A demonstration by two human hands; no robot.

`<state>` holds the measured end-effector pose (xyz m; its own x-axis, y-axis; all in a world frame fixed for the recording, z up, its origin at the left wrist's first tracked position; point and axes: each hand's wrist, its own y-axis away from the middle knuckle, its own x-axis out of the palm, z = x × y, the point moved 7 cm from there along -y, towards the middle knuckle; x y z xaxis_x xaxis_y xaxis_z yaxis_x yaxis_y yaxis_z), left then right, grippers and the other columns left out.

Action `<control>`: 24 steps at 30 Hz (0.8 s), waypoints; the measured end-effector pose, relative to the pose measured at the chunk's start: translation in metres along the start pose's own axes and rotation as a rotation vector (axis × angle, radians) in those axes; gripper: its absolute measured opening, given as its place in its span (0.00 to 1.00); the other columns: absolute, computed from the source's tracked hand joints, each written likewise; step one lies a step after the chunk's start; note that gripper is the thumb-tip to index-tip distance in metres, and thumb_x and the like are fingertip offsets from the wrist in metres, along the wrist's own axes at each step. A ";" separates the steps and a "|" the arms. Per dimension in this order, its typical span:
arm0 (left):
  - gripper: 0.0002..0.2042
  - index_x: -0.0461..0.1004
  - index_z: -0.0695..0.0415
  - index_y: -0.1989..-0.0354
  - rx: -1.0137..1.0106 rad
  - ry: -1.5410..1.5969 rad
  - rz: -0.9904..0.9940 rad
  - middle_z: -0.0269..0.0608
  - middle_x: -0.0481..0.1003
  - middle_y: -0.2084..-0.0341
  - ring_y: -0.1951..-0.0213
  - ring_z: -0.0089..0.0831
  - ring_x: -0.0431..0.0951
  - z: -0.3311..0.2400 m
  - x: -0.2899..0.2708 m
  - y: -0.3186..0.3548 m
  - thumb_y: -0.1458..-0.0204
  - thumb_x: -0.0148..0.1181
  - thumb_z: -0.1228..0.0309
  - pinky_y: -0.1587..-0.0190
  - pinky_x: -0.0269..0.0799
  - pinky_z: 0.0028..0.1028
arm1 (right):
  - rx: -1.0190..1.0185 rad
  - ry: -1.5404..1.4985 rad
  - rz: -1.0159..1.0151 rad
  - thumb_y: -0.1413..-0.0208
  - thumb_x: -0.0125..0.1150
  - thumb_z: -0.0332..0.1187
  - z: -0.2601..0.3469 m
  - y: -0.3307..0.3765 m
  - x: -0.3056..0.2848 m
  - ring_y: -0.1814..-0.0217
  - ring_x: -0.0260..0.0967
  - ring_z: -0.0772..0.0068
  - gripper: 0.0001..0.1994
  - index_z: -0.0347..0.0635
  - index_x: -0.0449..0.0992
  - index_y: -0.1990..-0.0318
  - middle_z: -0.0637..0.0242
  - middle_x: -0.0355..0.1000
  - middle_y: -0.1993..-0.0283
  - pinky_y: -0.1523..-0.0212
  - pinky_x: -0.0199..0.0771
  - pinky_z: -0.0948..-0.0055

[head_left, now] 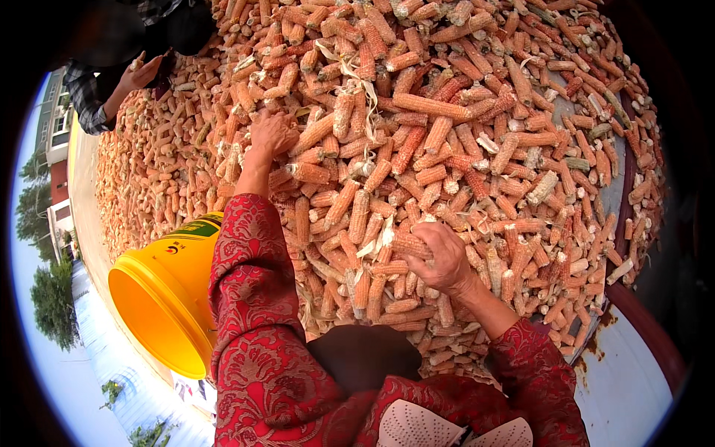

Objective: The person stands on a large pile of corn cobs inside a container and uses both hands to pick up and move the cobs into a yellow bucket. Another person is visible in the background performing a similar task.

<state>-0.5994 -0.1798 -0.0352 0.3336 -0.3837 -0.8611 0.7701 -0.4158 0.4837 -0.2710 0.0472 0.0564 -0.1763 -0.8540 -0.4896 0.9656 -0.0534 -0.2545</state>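
Note:
A large heap of orange and reddish corn cobs (357, 212) lies under both hands, with dry pale husks (363, 82) among them. My right hand (445, 258), low on the near side of the heap, is closed around the end of a corn cob (412, 244). A strip of husk sticks up just left of that cob. Farther off and to the left, my left hand (272, 134) is down on the cobs with its fingers curled. What those fingers hold, if anything, is hidden. Both my arms wear red patterned sleeves.
A yellow bucket (160, 298) lies tipped on its side by my left arm, its mouth facing left. At the upper left, another person's hand (143, 73) shows below a checked sleeve. A dark red edge (648, 335) bounds the right side.

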 end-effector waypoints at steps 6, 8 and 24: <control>0.26 0.66 0.39 0.36 0.134 0.238 0.084 0.29 0.66 0.37 0.38 0.37 0.66 -0.015 0.024 -0.013 0.47 0.42 0.64 0.39 0.57 0.57 | 0.021 0.417 0.122 0.52 0.63 0.37 -0.100 -0.179 -0.025 0.51 0.67 0.50 0.19 0.36 0.66 0.57 0.54 0.68 0.55 0.46 0.64 0.55; 0.25 0.69 0.41 0.39 0.098 0.321 0.188 0.35 0.68 0.39 0.43 0.43 0.72 -0.031 0.017 -0.013 0.48 0.43 0.64 0.41 0.64 0.50 | 0.156 0.428 0.260 0.58 0.63 0.36 -0.141 -0.185 -0.010 0.57 0.65 0.50 0.19 0.39 0.64 0.61 0.55 0.66 0.61 0.53 0.65 0.55; 0.42 0.66 0.60 0.40 0.127 0.972 0.324 0.47 0.64 0.45 0.44 0.42 0.65 -0.102 -0.013 0.123 0.77 0.54 0.67 0.43 0.60 0.31 | 0.172 0.162 0.793 0.61 0.56 0.26 -0.080 -0.098 0.058 0.44 0.72 0.62 0.39 0.60 0.63 0.34 0.64 0.71 0.40 0.48 0.75 0.58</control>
<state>-0.4534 -0.1414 0.0199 0.8537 0.3162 -0.4139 0.5208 -0.5171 0.6792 -0.3908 0.0443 -0.0138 0.5571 -0.5867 -0.5878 0.8283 0.4440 0.3418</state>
